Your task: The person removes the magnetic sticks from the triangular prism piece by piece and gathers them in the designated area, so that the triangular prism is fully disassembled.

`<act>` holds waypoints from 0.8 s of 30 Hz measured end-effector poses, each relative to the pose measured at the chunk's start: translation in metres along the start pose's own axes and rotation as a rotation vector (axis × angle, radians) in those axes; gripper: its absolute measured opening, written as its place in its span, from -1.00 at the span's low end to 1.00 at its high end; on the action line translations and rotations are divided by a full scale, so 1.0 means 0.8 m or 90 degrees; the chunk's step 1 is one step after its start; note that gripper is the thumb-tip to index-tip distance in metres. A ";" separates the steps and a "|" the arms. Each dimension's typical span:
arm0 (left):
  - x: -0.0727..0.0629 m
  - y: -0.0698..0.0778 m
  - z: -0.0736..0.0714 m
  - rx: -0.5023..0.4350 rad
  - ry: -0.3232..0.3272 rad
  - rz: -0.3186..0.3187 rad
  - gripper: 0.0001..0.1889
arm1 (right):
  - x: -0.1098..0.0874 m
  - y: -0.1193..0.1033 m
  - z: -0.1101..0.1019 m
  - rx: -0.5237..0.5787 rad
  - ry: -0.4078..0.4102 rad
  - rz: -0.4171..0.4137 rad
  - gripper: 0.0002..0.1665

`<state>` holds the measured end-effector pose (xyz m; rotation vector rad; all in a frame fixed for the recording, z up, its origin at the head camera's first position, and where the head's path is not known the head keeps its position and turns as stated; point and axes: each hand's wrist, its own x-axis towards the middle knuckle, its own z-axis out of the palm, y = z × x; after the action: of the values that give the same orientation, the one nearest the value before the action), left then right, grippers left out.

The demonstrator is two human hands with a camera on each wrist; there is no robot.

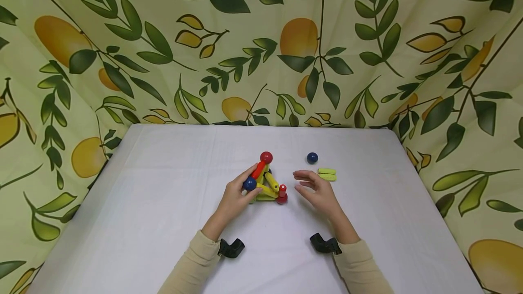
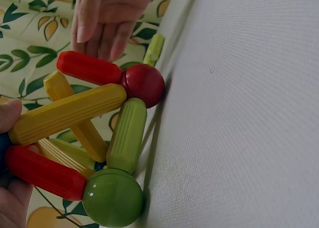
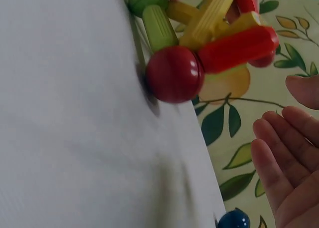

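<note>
A structure of magnetic sticks and balls stands on the white table. My left hand (image 1: pixel 234 196) grips it at a blue ball (image 1: pixel 250 183), thumb in front. From that ball a red stick (image 1: pixel 258 170) leads up to a red ball (image 1: pixel 266 157). Yellow sticks (image 2: pixel 70 113) cross the frame, and a light green stick (image 2: pixel 127 135) joins a green ball (image 2: pixel 112 198) to another red ball (image 1: pixel 282 199) at the base. A red stick (image 3: pixel 239 49) rises from this base ball, its top end free. Right of it, my right hand (image 1: pixel 318 193) hovers, fingers loosely extended and holding nothing.
Beyond the right hand, a loose dark blue ball (image 1: pixel 312 158) lies on the table (image 1: pixel 163 171). Two light green sticks (image 1: pixel 327 174) lie side by side near it. A leaf-patterned curtain (image 1: pixel 253 58) hangs behind the table's far edge.
</note>
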<state>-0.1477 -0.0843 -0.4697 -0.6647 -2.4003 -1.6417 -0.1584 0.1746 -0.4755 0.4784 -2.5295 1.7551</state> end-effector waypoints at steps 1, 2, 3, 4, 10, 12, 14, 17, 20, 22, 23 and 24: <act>0.000 0.000 0.000 -0.002 0.001 -0.001 -0.31 | 0.000 -0.001 0.003 0.007 -0.007 -0.005 -0.57; 0.000 0.000 0.000 -0.003 0.002 -0.003 -0.31 | -0.001 -0.002 0.005 0.013 -0.013 -0.009 -0.57; 0.000 0.000 0.000 -0.004 0.003 -0.004 -0.31 | -0.001 -0.003 0.008 0.018 -0.018 -0.016 -0.57; 0.001 0.000 0.000 -0.005 0.003 -0.007 -0.31 | -0.002 -0.004 0.010 0.023 -0.023 -0.022 -0.57; 0.002 0.013 -0.001 0.005 -0.001 -0.022 -0.32 | -0.006 -0.028 0.021 0.037 -0.051 -0.051 -0.60; 0.002 0.025 -0.004 0.011 -0.003 -0.023 -0.33 | -0.008 -0.041 0.024 0.033 -0.060 -0.055 -0.60; 0.002 0.038 -0.007 0.019 -0.003 -0.020 -0.35 | -0.010 -0.053 0.026 0.025 -0.071 -0.054 -0.60; 0.002 0.049 -0.009 0.026 -0.004 -0.014 -0.36 | -0.012 -0.062 0.029 0.014 -0.081 -0.061 -0.60; 0.001 0.052 -0.010 0.029 -0.002 -0.008 -0.36 | -0.013 -0.061 0.032 -0.002 -0.078 -0.087 -0.60; 0.001 0.051 -0.010 0.026 -0.003 -0.005 -0.35 | -0.012 -0.049 0.035 -0.013 -0.067 -0.106 -0.62; 0.001 0.051 -0.009 0.024 -0.003 -0.003 -0.35 | -0.012 -0.042 0.036 -0.016 -0.060 -0.114 -0.64; 0.001 0.051 -0.009 0.023 -0.003 -0.002 -0.36 | -0.011 -0.035 0.038 -0.020 -0.054 -0.122 -0.65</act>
<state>-0.1314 -0.0788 -0.4323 -0.6603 -2.4300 -1.5959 -0.1379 0.1400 -0.4624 0.7821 -2.4652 1.6578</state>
